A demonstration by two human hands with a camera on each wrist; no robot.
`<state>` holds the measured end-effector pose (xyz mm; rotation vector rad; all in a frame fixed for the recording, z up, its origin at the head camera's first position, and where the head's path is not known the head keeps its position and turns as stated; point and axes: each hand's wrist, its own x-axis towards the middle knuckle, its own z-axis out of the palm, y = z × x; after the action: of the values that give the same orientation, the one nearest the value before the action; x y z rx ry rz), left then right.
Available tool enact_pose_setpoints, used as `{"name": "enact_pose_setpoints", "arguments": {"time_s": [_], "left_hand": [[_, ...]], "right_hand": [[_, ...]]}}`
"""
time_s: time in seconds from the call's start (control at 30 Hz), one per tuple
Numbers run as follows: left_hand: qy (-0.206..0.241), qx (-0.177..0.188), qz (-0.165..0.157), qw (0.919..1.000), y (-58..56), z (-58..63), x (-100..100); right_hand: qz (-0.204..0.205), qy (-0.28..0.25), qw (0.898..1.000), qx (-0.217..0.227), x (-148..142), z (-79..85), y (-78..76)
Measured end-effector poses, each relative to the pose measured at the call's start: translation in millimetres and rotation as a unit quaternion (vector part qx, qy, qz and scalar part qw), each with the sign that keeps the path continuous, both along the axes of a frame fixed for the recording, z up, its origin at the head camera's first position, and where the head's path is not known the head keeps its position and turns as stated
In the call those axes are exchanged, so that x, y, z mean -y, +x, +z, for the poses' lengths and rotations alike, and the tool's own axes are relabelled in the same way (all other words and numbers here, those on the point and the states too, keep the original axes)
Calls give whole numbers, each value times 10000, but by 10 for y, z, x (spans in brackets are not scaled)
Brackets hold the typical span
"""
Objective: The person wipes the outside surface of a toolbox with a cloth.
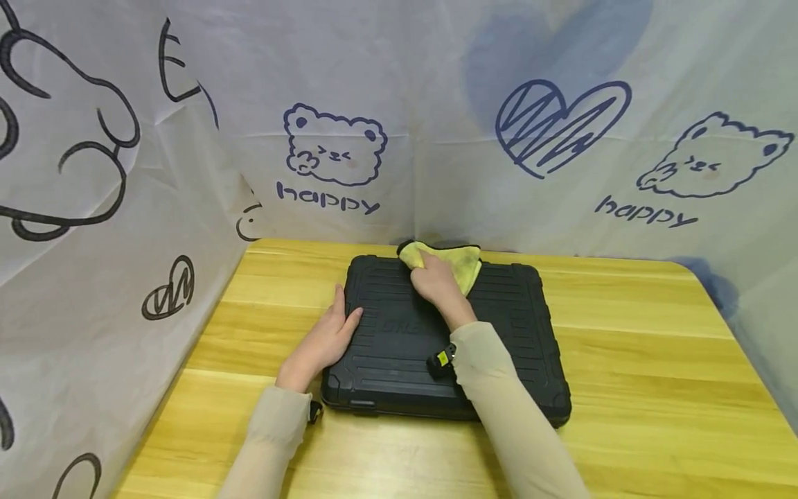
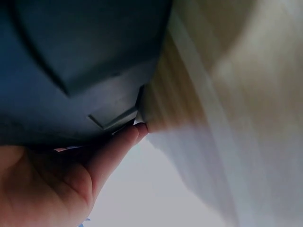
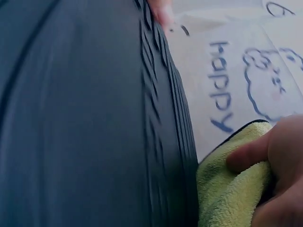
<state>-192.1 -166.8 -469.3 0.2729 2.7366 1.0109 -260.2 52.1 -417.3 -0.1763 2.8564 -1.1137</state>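
A black hard case (image 1: 386, 346) with a ribbed lid lies closed and flat on the wooden table. My right hand (image 1: 434, 278) grips a yellow cloth (image 1: 464, 265) with a dark border, held against the lid near the case's far edge. Up close in the right wrist view, the fleecy cloth (image 3: 227, 196) is bunched under the fingers. At the case's left side rests my left hand (image 1: 329, 337), its thumb at the lid's edge. In the left wrist view the fingers (image 2: 116, 153) lie straight along the side wall.
The wooden table (image 1: 636, 346) extends to both sides of the case and in front of it. White cloth walls (image 1: 442, 180) with drawn bears and hearts stand behind and at the left. A small dark device (image 1: 441, 362) sits at the right wrist.
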Motion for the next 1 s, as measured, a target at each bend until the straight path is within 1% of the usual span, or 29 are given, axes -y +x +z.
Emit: {"name": "enact_pose_setpoints", "arguments": {"time_s": [0.07,0.17,0.3,0.43,0.53,0.63,0.7,0.83,0.97,1.0], "left_hand": [[16,-16,-21,10000,-9,2,-8],[29,-18,-30,10000,-17,15,-14],[-27,-63,-26,10000,-21,9,-17],[-77,-75,-37,9999,-16,-8,-22],[-49,-57,-41,10000,-17,-8,-25],[-34,-29,-44,10000,-18,-7,-24],[10,-9,-46,10000,-16,-3,-22],[122,-79,-123,9998,-12,-8,-13],[231,-196,-163,9994,-2,-15,-8],[232,-188,-129,9995,2,-14,-9]], "right_hand": [[101,197,9996,148,133,-3,-36],[241,629,9974,276,321,-13,-87],[604,1066,9923,188,499,-38,-100],[1056,1536,9824,148,587,-43,-53],[1270,1916,9731,168,630,-23,-5],[1465,2214,9636,306,662,8,51],[1609,2287,9590,456,679,33,98],[1855,2183,9553,725,700,84,206],[2062,2178,9511,731,707,114,318],[2100,2195,9501,711,706,116,341]]}}
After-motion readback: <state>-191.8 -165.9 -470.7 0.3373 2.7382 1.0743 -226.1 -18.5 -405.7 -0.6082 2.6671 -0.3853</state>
